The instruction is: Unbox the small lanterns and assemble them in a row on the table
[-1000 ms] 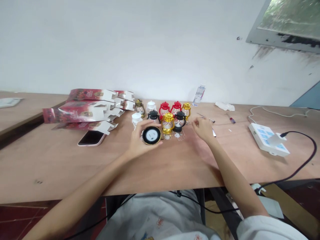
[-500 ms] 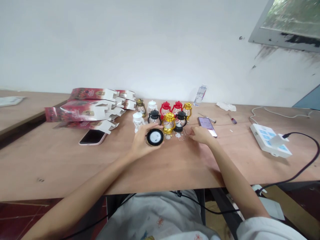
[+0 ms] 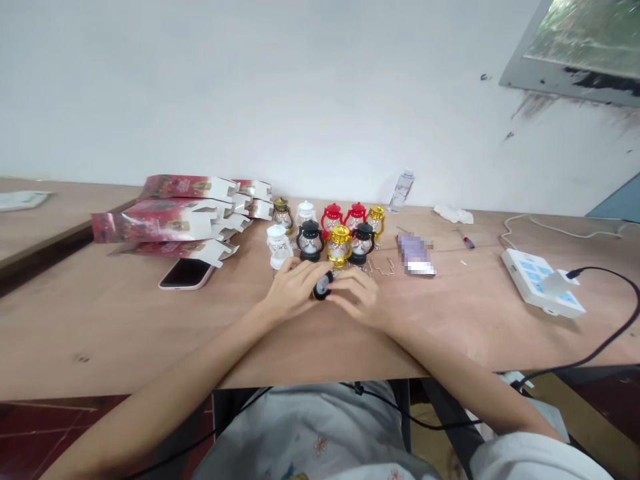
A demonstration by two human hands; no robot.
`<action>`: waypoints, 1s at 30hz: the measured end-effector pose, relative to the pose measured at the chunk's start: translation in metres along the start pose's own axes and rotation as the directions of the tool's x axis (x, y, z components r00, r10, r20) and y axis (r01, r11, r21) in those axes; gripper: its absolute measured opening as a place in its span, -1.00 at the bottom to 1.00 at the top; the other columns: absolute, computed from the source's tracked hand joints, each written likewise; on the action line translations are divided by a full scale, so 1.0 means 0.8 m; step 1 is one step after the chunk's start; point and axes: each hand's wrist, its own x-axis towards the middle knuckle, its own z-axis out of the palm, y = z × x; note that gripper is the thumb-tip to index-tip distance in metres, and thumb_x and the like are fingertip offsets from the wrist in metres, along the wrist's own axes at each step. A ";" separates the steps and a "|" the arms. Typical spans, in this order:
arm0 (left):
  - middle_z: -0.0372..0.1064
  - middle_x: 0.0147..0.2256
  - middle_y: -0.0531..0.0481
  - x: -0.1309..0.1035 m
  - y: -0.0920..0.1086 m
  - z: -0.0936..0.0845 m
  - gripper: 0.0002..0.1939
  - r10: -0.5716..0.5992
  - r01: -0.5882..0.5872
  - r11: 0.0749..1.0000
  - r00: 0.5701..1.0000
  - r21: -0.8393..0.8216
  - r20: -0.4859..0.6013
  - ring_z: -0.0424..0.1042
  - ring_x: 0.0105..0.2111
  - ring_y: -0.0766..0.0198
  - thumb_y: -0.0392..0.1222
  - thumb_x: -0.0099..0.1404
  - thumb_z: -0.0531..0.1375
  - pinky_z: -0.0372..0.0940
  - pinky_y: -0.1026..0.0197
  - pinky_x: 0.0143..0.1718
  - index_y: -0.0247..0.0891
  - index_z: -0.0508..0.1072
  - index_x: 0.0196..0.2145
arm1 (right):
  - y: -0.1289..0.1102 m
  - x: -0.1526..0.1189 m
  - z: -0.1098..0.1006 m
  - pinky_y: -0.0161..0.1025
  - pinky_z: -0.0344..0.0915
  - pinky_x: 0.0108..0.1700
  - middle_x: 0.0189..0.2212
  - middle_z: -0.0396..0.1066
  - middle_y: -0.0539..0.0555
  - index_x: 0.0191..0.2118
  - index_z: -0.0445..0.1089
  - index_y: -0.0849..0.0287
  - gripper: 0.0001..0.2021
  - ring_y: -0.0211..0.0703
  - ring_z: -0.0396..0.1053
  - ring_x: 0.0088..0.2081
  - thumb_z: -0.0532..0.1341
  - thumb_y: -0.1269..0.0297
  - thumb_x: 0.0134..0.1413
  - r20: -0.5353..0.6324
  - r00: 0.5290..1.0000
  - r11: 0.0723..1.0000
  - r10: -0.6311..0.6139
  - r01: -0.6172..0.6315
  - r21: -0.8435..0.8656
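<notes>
In the head view, the left hand (image 3: pixel 295 290) grips a round black disc (image 3: pixel 323 285) with a pale centre, in front of the lanterns (image 3: pixel 339 247) on the table (image 3: pixel 100 313). The right hand's (image 3: pixel 361 297) curled fingers meet the disc; whether they grip it, I cannot tell. A phone (image 3: pixel 416 255) lies to the right.

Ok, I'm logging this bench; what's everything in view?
Round piece: one, black and grey, front centre
Lanterns: nine; two each white, black, red, gold, one bronze; centre
Boxes: several, red and white, left
Phones: two, dark screen left, purple screen right
Bottle: one, clear, back
Tissue: one, white, back right
Screwdriver: one, red handle, right
Power strip: one, white, right
Cables: several, black, white, mostly right
Tabletops: two, brown, centre and left
Left hand, right hand: two, bare, at round piece
</notes>
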 end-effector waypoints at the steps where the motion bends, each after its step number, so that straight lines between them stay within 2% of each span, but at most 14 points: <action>1: 0.51 -0.19 -0.17 0.000 0.001 0.001 -0.61 0.008 -0.008 1.000 1.000 -0.002 0.006 0.47 -0.28 0.20 -0.03 0.40 -0.03 0.12 0.14 -0.23 -0.37 0.29 0.01 | -0.003 -0.002 0.006 -0.22 0.38 -0.21 -0.33 0.46 0.09 -0.20 0.41 0.14 -0.89 -0.20 0.41 -0.26 0.21 0.31 0.15 0.011 1.000 1.000 -0.025 0.024 0.013; 5: 0.52 -0.22 -0.15 0.001 0.002 0.002 -0.59 0.012 -0.012 1.000 0.999 -0.001 0.040 0.47 -0.26 0.22 -0.01 0.42 -0.08 0.12 0.15 -0.24 -0.38 0.31 -0.01 | 0.000 -0.006 0.015 -0.22 0.38 -0.22 -0.36 0.48 0.07 -0.26 0.43 0.14 -0.94 -0.21 0.42 -0.27 0.21 0.33 0.15 0.024 0.999 0.997 -0.046 0.045 0.063; 8: 0.52 -0.22 -0.15 0.002 0.002 0.000 -0.58 0.014 -0.014 1.000 0.999 0.011 0.043 0.47 -0.27 0.23 0.00 0.43 -0.10 0.12 0.15 -0.23 -0.37 0.31 0.00 | 0.002 -0.006 0.014 -0.23 0.39 -0.19 -0.35 0.48 0.07 -0.29 0.43 0.15 -0.94 -0.23 0.43 -0.27 0.20 0.36 0.16 0.011 1.000 0.995 0.006 -0.007 0.101; 12: 0.52 -0.20 -0.15 0.003 0.003 -0.001 -0.64 0.041 -0.042 0.999 0.999 0.035 0.016 0.48 -0.26 0.23 -0.07 0.42 -0.06 0.11 0.16 -0.24 -0.36 0.30 0.01 | -0.003 -0.005 0.011 -0.23 0.40 -0.14 -0.32 0.48 0.09 -0.24 0.41 0.16 -0.93 -0.22 0.44 -0.23 0.20 0.34 0.16 0.001 0.995 0.989 0.099 -0.098 0.112; 16: 0.53 -0.21 -0.13 0.004 0.005 -0.001 -0.69 0.062 -0.062 0.997 0.998 0.046 0.005 0.47 -0.28 0.24 -0.16 0.40 -0.04 0.10 0.16 -0.26 -0.37 0.30 0.00 | -0.003 -0.003 0.011 -0.25 0.40 -0.18 -0.36 0.48 0.07 -0.29 0.42 0.16 -0.94 -0.23 0.44 -0.27 0.20 0.35 0.16 -0.001 0.992 0.984 0.127 -0.126 0.128; 21: 0.53 -0.22 -0.13 0.004 0.008 0.000 -0.71 0.071 -0.071 0.996 0.997 0.055 0.009 0.47 -0.30 0.25 -0.23 0.38 -0.03 0.09 0.16 -0.28 -0.38 0.28 0.00 | -0.001 -0.002 0.010 -0.26 0.39 -0.23 -0.41 0.47 0.05 -0.35 0.41 0.16 -0.92 -0.25 0.43 -0.32 0.18 0.37 0.17 0.006 0.994 0.986 0.113 -0.113 0.125; 30: 0.52 -0.17 -0.13 0.000 0.007 0.001 -0.68 0.039 -0.040 0.998 0.999 0.050 0.015 0.47 -0.25 0.23 -0.19 0.39 -0.02 0.11 0.15 -0.25 -0.35 0.28 0.03 | 0.001 -0.005 0.010 -0.22 0.39 -0.15 -0.32 0.44 0.09 -0.26 0.40 0.15 -0.95 -0.22 0.42 -0.23 0.21 0.36 0.14 -0.009 0.997 0.995 0.070 -0.070 0.068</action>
